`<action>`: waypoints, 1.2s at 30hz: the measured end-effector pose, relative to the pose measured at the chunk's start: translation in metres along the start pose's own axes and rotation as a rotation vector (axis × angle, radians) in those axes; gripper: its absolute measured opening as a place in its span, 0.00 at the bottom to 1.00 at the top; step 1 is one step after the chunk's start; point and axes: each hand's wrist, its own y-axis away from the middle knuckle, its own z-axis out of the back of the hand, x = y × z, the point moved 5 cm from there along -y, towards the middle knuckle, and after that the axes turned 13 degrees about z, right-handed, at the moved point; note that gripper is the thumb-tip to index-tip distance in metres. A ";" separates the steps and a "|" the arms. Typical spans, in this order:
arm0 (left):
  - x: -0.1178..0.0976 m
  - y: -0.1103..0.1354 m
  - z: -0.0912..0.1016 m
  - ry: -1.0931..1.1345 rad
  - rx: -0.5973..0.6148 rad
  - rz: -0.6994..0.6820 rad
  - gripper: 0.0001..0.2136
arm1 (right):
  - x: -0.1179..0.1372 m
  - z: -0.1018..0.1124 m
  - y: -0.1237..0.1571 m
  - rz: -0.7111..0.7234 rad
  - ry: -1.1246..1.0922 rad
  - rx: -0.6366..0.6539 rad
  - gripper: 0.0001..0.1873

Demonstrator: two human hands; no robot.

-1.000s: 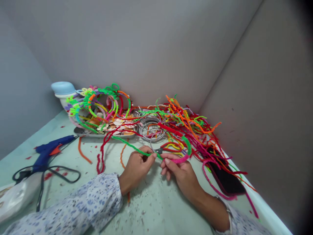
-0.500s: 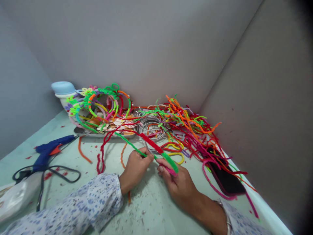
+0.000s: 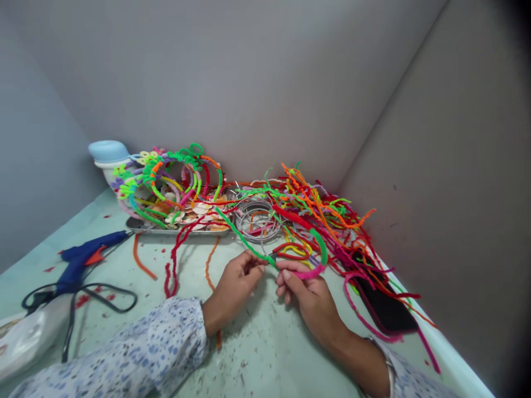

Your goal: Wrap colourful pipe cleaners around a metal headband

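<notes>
My right hand [image 3: 309, 293] is closed on a curved headband [image 3: 319, 246] wrapped in red, green and pink pipe cleaner. Its far end arcs up and back toward the pile. A green pipe cleaner [image 3: 240, 236] runs from the band's near end, and my left hand [image 3: 238, 279] pinches it close to that end. The free length of it points up and away to the left. Just beyond my fingers lie scissors with red handles [image 3: 292, 251] and a yellow-handled pair [image 3: 305, 264]. The exact join between green strand and band is partly hidden by my fingers.
Behind are a metal tray [image 3: 186, 232] with shells and finished headbands [image 3: 166, 177], a coil of wire [image 3: 257, 221], and a bottle [image 3: 110, 157]. A pipe cleaner pile [image 3: 319, 204] and phone [image 3: 385, 304] lie right; a blue glue gun [image 3: 83, 260] and plastic bag [image 3: 33, 337] left.
The headband has turned in my right hand, so its curve now swings out to the right. The green strand has shifted right, with its pinched part closer to the band's end.
</notes>
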 end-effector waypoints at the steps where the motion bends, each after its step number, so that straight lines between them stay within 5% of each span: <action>1: 0.001 -0.001 0.001 0.020 0.004 -0.001 0.08 | 0.000 0.000 -0.001 -0.016 -0.044 -0.003 0.16; 19: 0.004 -0.008 0.001 0.189 0.161 0.155 0.12 | -0.007 -0.005 -0.009 -0.206 -0.497 -0.040 0.14; 36: 0.014 -0.013 0.003 0.243 0.183 0.170 0.12 | -0.011 -0.005 -0.008 -0.196 -0.440 0.004 0.15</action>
